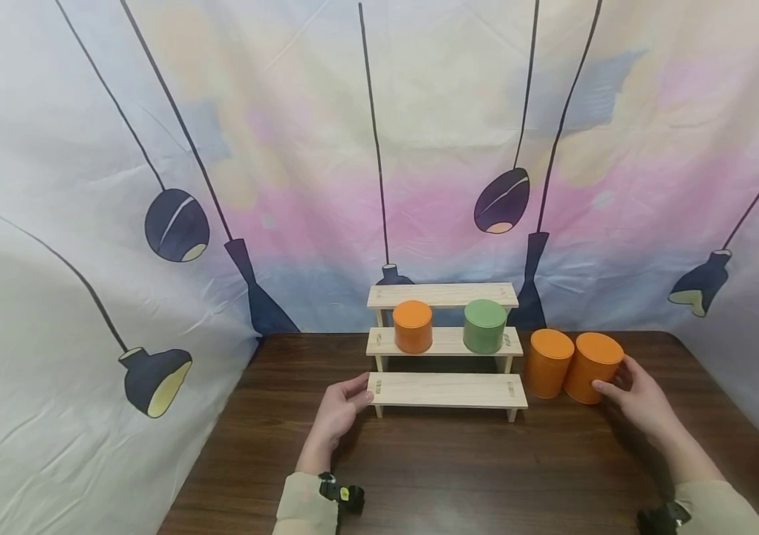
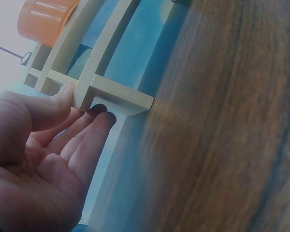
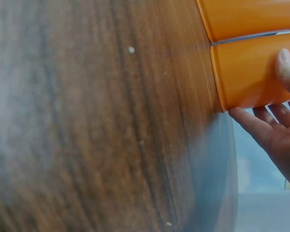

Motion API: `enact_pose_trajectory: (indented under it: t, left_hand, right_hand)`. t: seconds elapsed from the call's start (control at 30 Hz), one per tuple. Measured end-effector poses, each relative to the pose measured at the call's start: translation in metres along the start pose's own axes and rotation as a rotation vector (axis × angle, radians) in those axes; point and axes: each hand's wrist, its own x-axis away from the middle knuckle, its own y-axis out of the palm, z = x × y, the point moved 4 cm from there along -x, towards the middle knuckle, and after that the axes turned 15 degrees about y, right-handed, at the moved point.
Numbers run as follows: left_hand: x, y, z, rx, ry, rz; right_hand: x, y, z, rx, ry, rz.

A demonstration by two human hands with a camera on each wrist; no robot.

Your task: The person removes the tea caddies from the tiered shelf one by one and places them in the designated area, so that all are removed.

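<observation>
A three-tier wooden display stand stands at the back of the table. My left hand holds the left end of its lowest tier; in the left wrist view the thumb lies on the board's edge, with fingers beneath. On the middle tier sit a short orange tin and a short green tin. To the right of the stand, two taller orange canisters stand upright side by side. My right hand grips the right-hand canister, thumb on its near side and fingers round the outer side. The other canister is right beside it.
The dark wooden table stretches toward me in front of the stand. Behind it hangs a cloth backdrop printed with hanging lamps, close to the table's back edge. Camera bands are on both wrists.
</observation>
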Motion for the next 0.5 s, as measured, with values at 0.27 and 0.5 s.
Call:
enact_pose_trajectory:
  t: [0.27,0.5]
  left_hand:
    - [0.001,-0.0005,0.0,0.013,0.006,-0.004]
    - [0.0016,0.0002,0.0028,0.009,0.025,0.005]
  right_hand:
    - [0.0012,-0.0005,-0.0001,-0.002,-0.005,-0.015]
    - [-0.0013,-0.002,0.0019,0.008,0.006,-0.019]
